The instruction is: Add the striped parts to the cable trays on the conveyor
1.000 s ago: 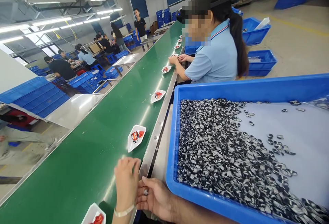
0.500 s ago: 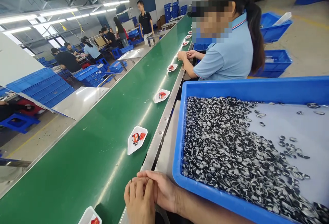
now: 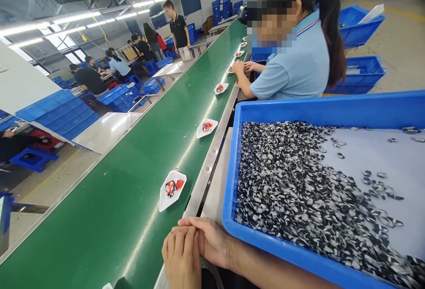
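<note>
My left hand (image 3: pixel 182 253) and my right hand (image 3: pixel 212 242) rest together at the near metal edge of the green conveyor belt (image 3: pixel 133 191). The left lies over the right one's fingers, its own fingers bent and close together. My right hand is cupped with the thumb on top; anything inside the two hands is hidden. Just beyond them on the belt is a white angular tray (image 3: pixel 165 198) holding small red and black pieces. To the right, beside my forearm, a large blue bin (image 3: pixel 285 249) contains a heap of small black-and-white striped pieces (image 3: pixel 292 183).
Farther up the belt come more white trays, including one tray (image 3: pixel 201 132) and another tray (image 3: pixel 218 91). A co-worker in a light blue shirt (image 3: pixel 292 74) reaches to the belt's right edge. Blue crates (image 3: pixel 361 76) stand behind. Across the belt, several people sit near stacked crates (image 3: pixel 59 112).
The trays have moved down the belt toward me, and the lowest one has almost left the picture. The co-worker's hands are now at a tray. My hands stay nearly still.
</note>
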The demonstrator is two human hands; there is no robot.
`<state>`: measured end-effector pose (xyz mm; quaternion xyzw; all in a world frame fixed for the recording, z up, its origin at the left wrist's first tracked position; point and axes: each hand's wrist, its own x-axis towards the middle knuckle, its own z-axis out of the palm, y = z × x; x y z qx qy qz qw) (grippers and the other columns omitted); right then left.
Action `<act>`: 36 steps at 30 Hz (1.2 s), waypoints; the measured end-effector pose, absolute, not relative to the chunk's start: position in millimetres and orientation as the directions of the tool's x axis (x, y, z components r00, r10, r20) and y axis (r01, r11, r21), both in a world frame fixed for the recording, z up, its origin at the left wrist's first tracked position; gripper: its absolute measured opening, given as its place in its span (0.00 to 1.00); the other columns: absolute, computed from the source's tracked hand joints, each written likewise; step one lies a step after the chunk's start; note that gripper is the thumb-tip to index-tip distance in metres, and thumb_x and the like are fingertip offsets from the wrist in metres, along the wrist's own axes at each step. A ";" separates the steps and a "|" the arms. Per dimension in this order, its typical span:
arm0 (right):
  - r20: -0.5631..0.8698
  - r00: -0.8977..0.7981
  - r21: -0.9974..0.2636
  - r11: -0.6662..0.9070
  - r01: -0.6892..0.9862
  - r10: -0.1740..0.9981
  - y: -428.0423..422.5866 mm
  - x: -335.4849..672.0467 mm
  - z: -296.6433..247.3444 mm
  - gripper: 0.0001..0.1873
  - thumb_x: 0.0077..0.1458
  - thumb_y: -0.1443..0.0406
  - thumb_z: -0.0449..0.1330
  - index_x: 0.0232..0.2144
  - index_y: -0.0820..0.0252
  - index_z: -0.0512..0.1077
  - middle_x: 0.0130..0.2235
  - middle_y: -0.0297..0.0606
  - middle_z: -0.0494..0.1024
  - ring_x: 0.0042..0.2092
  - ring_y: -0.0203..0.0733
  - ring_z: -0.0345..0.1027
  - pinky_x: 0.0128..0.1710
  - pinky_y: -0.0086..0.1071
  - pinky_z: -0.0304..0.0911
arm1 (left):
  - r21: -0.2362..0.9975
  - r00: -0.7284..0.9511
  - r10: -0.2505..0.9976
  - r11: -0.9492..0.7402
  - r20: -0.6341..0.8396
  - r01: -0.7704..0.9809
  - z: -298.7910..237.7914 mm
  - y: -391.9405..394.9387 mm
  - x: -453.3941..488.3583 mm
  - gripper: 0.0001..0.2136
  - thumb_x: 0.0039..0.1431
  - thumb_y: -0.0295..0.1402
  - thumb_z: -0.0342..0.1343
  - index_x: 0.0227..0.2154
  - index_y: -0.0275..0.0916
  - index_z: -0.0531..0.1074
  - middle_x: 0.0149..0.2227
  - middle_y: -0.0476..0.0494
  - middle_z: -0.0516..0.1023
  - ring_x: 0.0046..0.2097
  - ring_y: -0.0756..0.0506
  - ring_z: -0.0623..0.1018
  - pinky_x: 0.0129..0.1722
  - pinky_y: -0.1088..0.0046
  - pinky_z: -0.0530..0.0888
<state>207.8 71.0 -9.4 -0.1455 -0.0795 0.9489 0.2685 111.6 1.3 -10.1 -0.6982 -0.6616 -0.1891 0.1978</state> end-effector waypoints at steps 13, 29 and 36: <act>-0.228 -0.831 -0.231 -0.857 -0.461 0.508 70.6 207.6 -16.2 0.19 0.53 0.60 0.55 0.40 0.72 0.71 0.41 0.51 0.75 0.43 0.44 0.69 0.39 0.31 0.60 | -0.055 0.071 0.798 -0.048 0.598 0.997 -6.8 2.6 110.1 0.10 0.61 0.30 0.45 0.40 0.38 0.70 0.37 0.45 0.76 0.39 0.47 0.71 0.41 0.66 0.64; -0.275 -0.819 -0.244 -0.860 -0.448 0.504 70.7 207.6 -7.8 0.18 0.49 0.59 0.58 0.36 0.70 0.72 0.33 0.44 0.76 0.33 0.39 0.70 0.36 0.32 0.61 | 0.746 -0.559 0.774 0.177 0.298 0.642 14.1 7.8 117.3 0.14 0.53 0.43 0.53 0.37 0.41 0.73 0.39 0.45 0.76 0.41 0.47 0.74 0.44 0.72 0.70; -0.296 -0.829 -0.362 -0.859 -0.361 0.474 72.8 207.2 -11.7 0.19 0.47 0.56 0.57 0.34 0.68 0.71 0.31 0.43 0.76 0.28 0.36 0.69 0.28 0.28 0.59 | 0.636 -0.379 0.878 0.118 0.293 0.763 53.8 76.7 111.5 0.17 0.57 0.43 0.46 0.45 0.41 0.69 0.40 0.45 0.74 0.40 0.48 0.73 0.41 0.73 0.69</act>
